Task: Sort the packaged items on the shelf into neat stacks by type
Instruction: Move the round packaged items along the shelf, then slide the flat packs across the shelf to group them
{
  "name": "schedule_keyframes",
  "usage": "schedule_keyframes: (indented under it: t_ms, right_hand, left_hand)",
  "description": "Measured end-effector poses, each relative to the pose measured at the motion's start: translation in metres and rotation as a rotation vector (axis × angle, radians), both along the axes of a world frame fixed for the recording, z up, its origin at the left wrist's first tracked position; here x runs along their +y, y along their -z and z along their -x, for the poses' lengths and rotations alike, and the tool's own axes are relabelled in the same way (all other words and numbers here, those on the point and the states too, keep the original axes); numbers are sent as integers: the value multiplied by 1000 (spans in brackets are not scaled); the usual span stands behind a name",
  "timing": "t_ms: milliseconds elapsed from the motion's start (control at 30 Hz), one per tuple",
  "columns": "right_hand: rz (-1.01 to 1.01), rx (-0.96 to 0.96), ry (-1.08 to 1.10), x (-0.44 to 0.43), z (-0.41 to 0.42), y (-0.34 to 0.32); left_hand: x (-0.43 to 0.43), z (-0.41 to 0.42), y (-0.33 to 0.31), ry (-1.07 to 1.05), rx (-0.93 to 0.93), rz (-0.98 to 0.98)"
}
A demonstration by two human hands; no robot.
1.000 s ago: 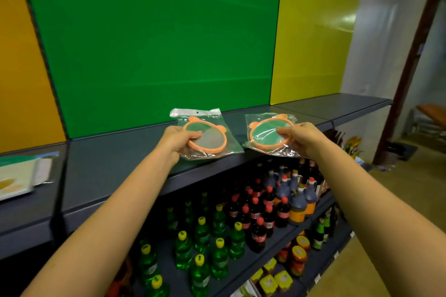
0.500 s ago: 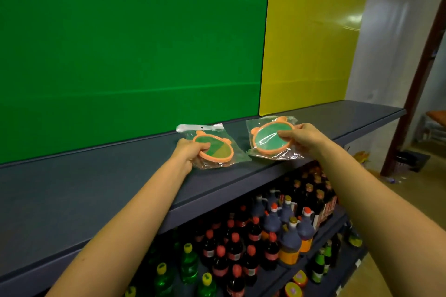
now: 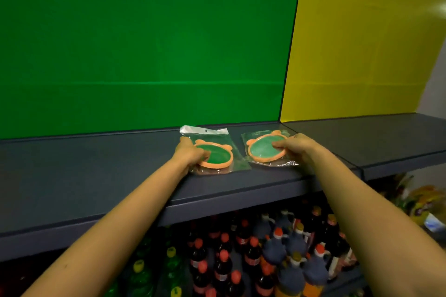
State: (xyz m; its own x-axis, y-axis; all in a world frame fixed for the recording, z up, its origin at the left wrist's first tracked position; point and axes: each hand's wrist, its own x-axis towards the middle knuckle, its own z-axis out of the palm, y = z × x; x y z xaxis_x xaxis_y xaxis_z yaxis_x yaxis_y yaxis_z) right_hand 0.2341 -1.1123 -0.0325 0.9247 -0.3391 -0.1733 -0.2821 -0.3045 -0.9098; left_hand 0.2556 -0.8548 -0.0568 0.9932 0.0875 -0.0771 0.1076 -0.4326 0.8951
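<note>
Two clear plastic packets, each holding a round orange-rimmed mirror with small ears, lie side by side on the dark grey shelf [image 3: 96,176]. My left hand [image 3: 189,153] grips the left packet [image 3: 217,154] at its left edge, thumb on the mirror face. My right hand [image 3: 293,146] holds the right packet [image 3: 264,148] at its right edge, thumb on top of the mirror. Both packets rest flat on the shelf, a small gap between them. The left packet has a white header strip at its far end.
Green [image 3: 144,43] and yellow [image 3: 362,43] back panels rise behind the shelf. A lower shelf holds several bottles [image 3: 277,255] with red, yellow and orange caps. The grey shelf continues to the right [image 3: 386,142] past a seam.
Both hands have lowered the packets from a tilted, lifted pose down flat onto the shelf. The view has shifted right and closer, and the items at the far left are out of view.
</note>
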Motion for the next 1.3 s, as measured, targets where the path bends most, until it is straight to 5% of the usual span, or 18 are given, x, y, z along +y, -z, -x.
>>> schedule_keyframes:
  t_ms: [100, 233, 400, 600, 867, 1300]
  right_hand:
    - [140, 12, -60, -13, -21, 11]
    - [656, 78, -97, -14, -27, 9]
    - [815, -244, -274, 22, -22, -14]
    - [778, -512, -666, 127, -16, -17]
    - [777, -619, -1054, 286, 34, -8]
    - [744, -597, -1249, 523, 132, -9]
  left_hand:
    - [-9, 2, 1, -89, -15, -251]
    - [-11, 14, -4, -126, -132, -504]
    - [18, 39, -12, -242, -286, -702]
    - [89, 88, -13, -419, -286, -945]
    - [200, 197, -5, -676, -106, -1058]
    - [404, 341, -11, -814, -15, -1121]
